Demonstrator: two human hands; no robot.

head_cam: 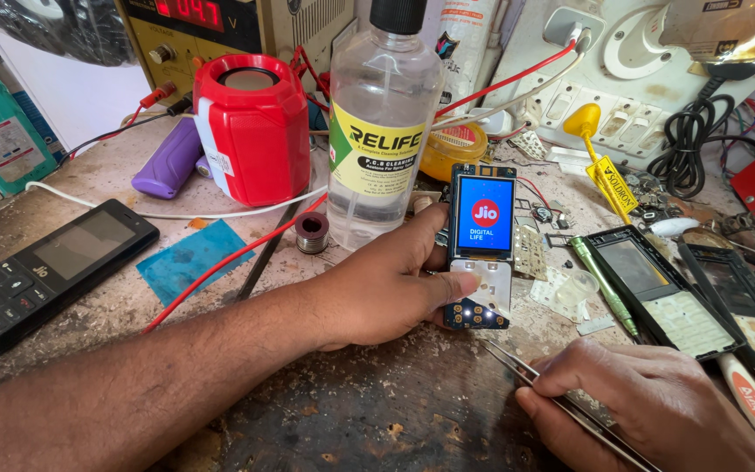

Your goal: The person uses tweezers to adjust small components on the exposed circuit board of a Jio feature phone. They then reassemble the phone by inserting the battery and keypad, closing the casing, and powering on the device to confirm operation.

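My left hand [391, 284] grips a bare phone circuit board [481, 249] from its left side, thumb pressing the white keypad membrane on its lower half. The board's small screen glows blue with a red round logo. My right hand [648, 406] rests at the lower right, closed on metal tweezers [530, 376] whose tips point up-left toward the board's bottom edge, a short gap away.
A clear bottle with a yellow label [382, 131] stands behind the board, next to a red speaker-like cylinder [251, 127]. A black keypad phone [37, 271] lies at left. Opened phone shells [683, 293], a green screwdriver [603, 284], a solder spool [312, 232] and red wires surround them.
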